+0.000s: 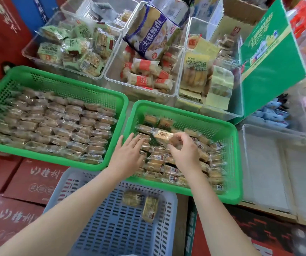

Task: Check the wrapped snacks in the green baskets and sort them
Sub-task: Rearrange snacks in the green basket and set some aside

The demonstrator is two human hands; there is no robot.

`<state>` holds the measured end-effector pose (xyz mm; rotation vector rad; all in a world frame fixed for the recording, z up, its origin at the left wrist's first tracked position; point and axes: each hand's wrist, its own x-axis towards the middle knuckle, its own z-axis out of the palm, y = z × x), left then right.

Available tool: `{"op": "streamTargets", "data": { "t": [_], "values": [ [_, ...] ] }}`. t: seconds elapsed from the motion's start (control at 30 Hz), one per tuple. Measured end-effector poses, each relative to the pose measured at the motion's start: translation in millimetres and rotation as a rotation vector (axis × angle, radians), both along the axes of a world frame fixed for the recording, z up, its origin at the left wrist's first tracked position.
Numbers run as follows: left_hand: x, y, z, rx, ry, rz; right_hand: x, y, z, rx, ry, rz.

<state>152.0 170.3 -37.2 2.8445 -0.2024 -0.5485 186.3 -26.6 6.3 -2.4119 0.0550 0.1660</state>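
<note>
Held snack (164, 136): one clear-wrapped cake, raised just above the pile in the right green basket (235, 163)
Right hand (184, 150): fingers curled, pinching the snack's near end
Left hand (129, 154): fingers straight, slightly spread, lying on packets at that basket's left side
Left green basket (65, 78): beside it, packed in rows
Blue basket (111, 228): in front, two packets
Writing: packet print too blurred to read
</note>
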Motion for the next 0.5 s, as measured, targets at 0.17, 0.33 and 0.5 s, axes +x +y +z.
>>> {"op": "streamTargets", "data": {
  "t": [0.17,0.33,0.5],
  "values": [
    [17.2,0.6,-20.3,0.104,-0.059,-0.067,19.7,12.1,-37.7,-0.227,-0.108,0.235],
    [34.0,-0.4,-27.9,0.124,-0.099,-0.113,29.0,20.2,-63.5,-0.404,-0.183,0.357],
    [45.3,-6.4,-27.3,0.144,-0.081,-0.201,39.0,17.6,-71.2,-0.414,-0.234,0.298]
  ]
}}
